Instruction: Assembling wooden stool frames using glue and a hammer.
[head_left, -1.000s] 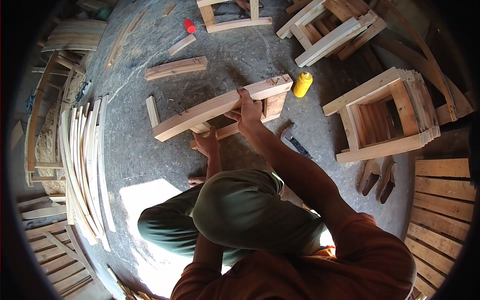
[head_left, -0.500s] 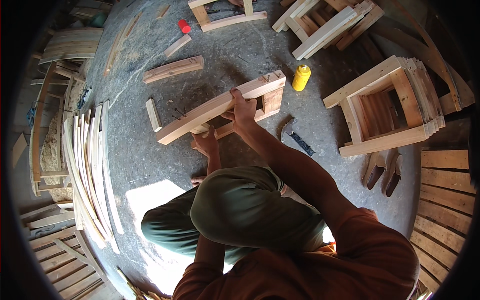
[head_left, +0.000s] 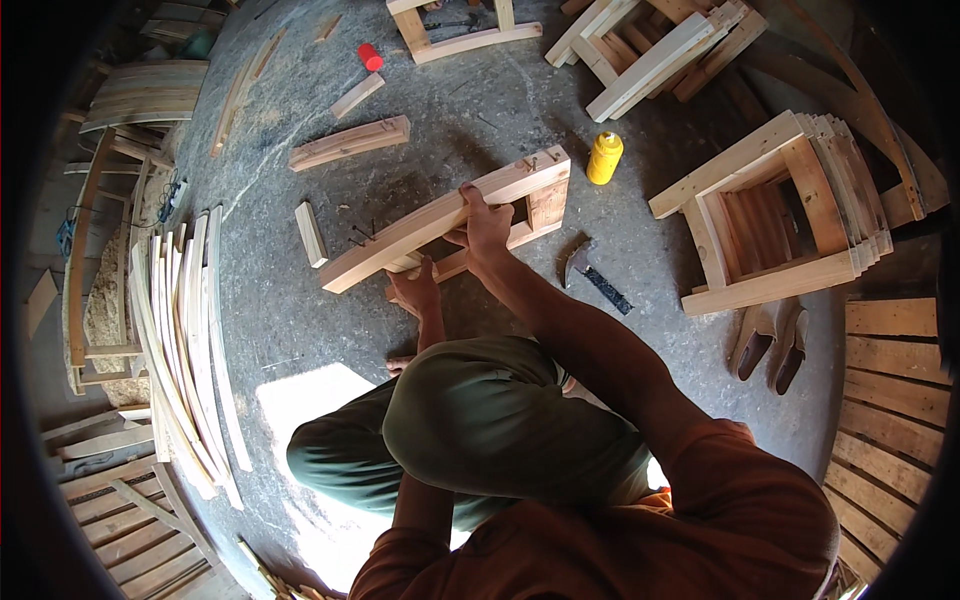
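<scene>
Right hand (head_left: 487,230) is clasped around the middle of the long upper beam (head_left: 410,235) of a wooden frame (head_left: 440,217), one digit laid across the beam. Left hand (head_left: 417,288), to its left, is closed on a crosspiece (head_left: 404,262) beneath that beam; the exact finger contact is hidden. The frame lies tilted between both hands, in front of the knees.

Change noted: over the past second the frame has drawn slightly clear of the yellow bottle (head_left: 604,158), right of the grip; both handholds are unaltered. Judgement: a small adjustment of position, with the frame under control.

Left nails (head_left: 362,236) and right nails (head_left: 530,160) stand proud of the beam, one group on each side of the grip. The hammer (head_left: 607,290) lies unheld, just right of it. Farther out: a short block (head_left: 311,235) to the left, stacked frames (head_left: 725,168) well to the right.
</scene>
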